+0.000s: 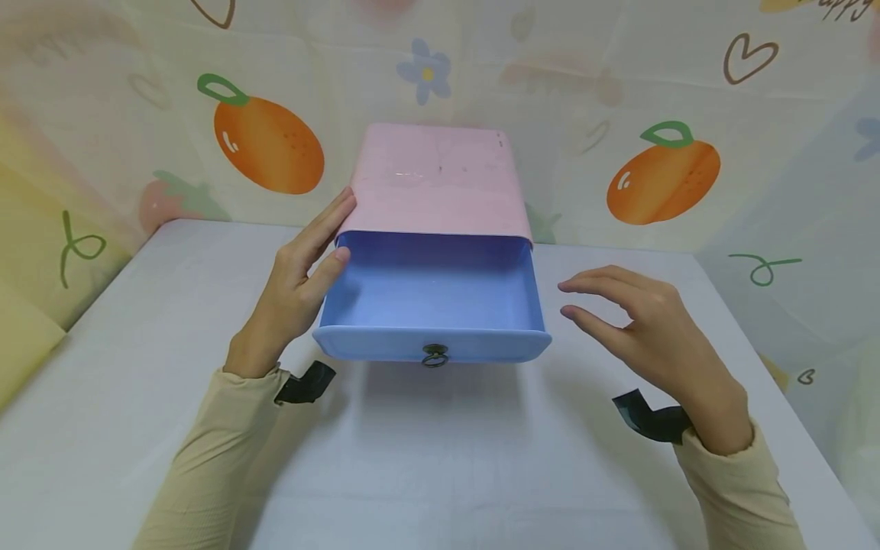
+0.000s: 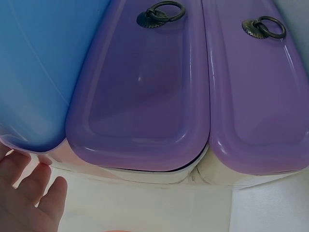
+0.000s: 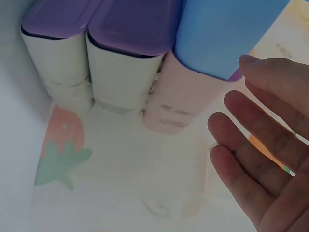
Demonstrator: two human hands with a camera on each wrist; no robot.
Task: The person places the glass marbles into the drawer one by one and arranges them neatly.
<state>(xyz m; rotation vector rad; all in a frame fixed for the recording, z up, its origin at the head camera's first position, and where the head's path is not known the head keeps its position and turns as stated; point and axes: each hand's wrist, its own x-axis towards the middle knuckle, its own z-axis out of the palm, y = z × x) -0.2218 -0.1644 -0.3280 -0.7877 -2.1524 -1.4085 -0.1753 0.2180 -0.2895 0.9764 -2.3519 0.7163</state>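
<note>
A small drawer cabinet with a pink top (image 1: 436,179) stands on the table, its blue top drawer (image 1: 433,345) pulled out toward me. Inside that drawer the bare blue floor shows, and a bronze ring pull (image 1: 435,355) hangs on its front. My left hand (image 1: 292,283) rests against the cabinet's left side, fingers along the pink wall and thumb by the drawer's edge. To the right of the drawer, my right hand (image 1: 635,321) hovers apart from it, fingers and thumb spread and holding nothing. Below, the left wrist view shows two closed purple drawers (image 2: 140,87).
White cloth covers the table (image 1: 440,473). Behind the cabinet hangs a backdrop (image 1: 564,84) printed with oranges, flowers and hearts. Black straps (image 1: 305,383) stick out at both wrists, near the beige sleeves (image 1: 213,458).
</note>
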